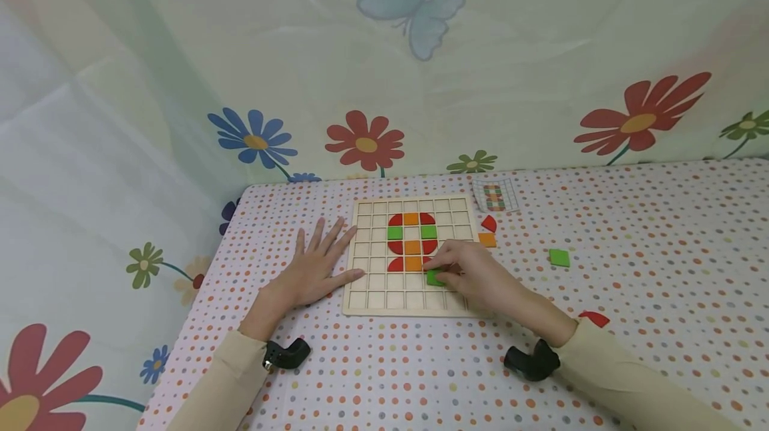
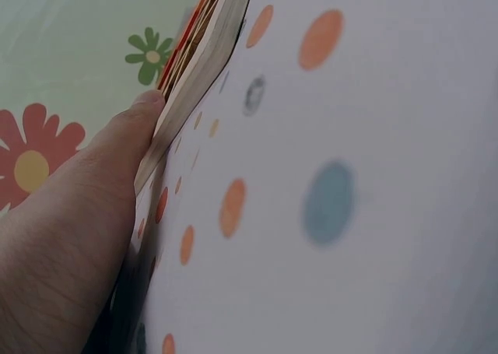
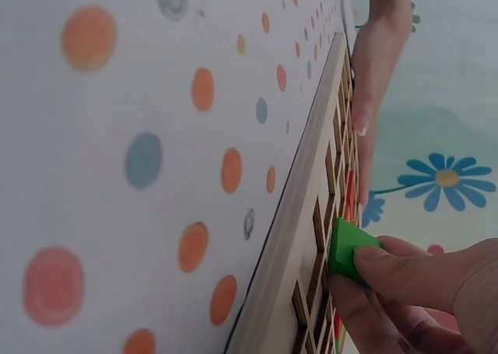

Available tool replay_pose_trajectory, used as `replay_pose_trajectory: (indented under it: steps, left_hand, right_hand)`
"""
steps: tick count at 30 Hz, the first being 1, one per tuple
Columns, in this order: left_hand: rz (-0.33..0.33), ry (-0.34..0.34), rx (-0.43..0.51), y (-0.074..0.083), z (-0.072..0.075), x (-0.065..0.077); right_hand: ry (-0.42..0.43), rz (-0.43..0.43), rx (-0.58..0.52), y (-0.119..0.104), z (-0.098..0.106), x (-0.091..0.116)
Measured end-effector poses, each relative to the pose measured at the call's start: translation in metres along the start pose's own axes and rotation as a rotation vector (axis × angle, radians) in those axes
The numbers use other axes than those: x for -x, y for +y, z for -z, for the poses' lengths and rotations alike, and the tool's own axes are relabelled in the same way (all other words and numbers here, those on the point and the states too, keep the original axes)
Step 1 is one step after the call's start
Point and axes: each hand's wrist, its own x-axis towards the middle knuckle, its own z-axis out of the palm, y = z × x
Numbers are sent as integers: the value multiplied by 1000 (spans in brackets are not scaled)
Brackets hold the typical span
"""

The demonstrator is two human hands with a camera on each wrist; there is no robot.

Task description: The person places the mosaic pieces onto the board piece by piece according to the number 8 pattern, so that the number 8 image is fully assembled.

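Observation:
My right hand (image 1: 474, 274) pinches a green square tile (image 3: 348, 249) between thumb and fingers, low over the lower right part of the wooden grid board (image 1: 366, 301). Spread flat, my left hand (image 1: 309, 271) lies at the board's left edge, its thumb tip on the frame. Set in the grid are orange squares (image 1: 412, 263), green squares (image 1: 394, 233) and red rounded pieces (image 1: 395, 264), forming a figure in the middle columns. Part of the red piece beside the right fingertips is hidden by them.
Right of the board lie a red quarter-round piece (image 1: 489, 223), an orange square (image 1: 487, 240) and a loose green square (image 1: 559, 257). Another red piece (image 1: 595, 318) is near the right sleeve. A printed pattern card (image 1: 495, 196) sits at the board's upper right corner, on the dotted tablecloth (image 1: 384, 371).

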Motion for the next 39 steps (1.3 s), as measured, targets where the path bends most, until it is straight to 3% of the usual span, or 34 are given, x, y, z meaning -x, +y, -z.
replay_pose_trajectory:
  steps: [13,26,39]
  left_hand:
    - [3,-12,-3,2,2,1]
    - [1,-6,8,3,4,2]
    - [-4,10,-8,3,3,2]
  right_hand:
    - [9,19,75,-6,-8,-1]
    - [-14,-40,170,-15,-10,-3]
    - [30,26,210,-13,-14,-1]
